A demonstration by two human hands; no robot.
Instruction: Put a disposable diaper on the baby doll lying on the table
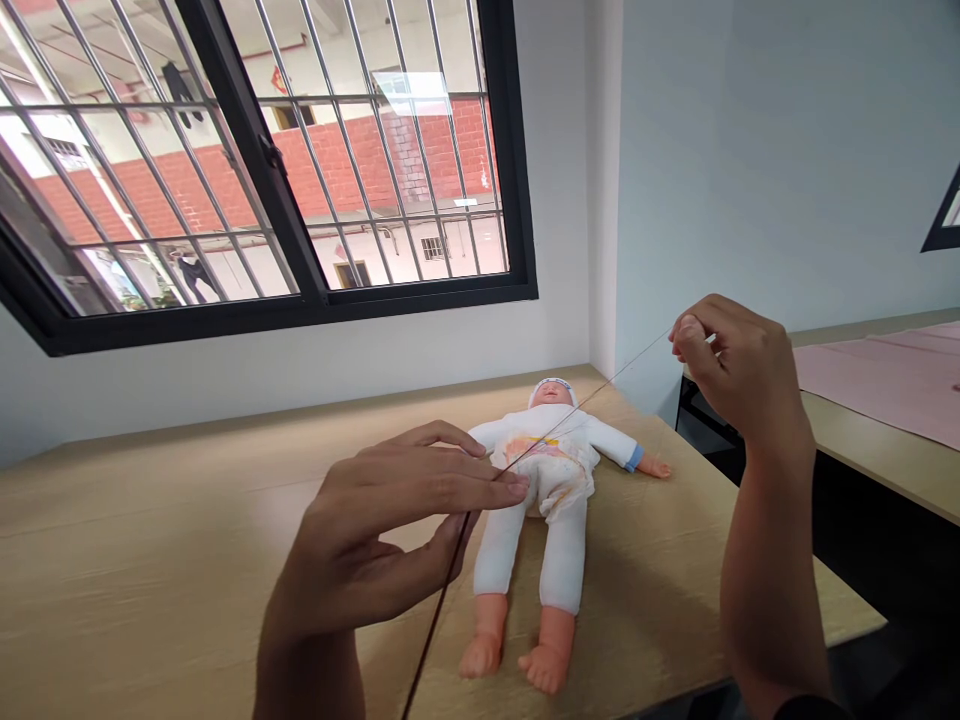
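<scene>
A thin dark strand (435,625), which looks like hair or thread, rises from the bottom edge past my left hand and runs taut up to the right. My left hand (390,520) has its long fingers extended and its thumb below, with the strand held between them. Higher up at the right, my right hand (739,360) pinches the strand's much finer far part between thumb and forefinger. Behind the strand, a baby doll (559,545) in white clothes lies face up on the table, its feet towards me. Orange and yellow marks show on its clothes. My left hand covers one doll arm in part.
The doll lies on a wooden table (187,560) against the wall. A second table with a pink cloth (892,375) stands at the right, across a dark gap. Behind the table is a barred window with a black frame (420,302).
</scene>
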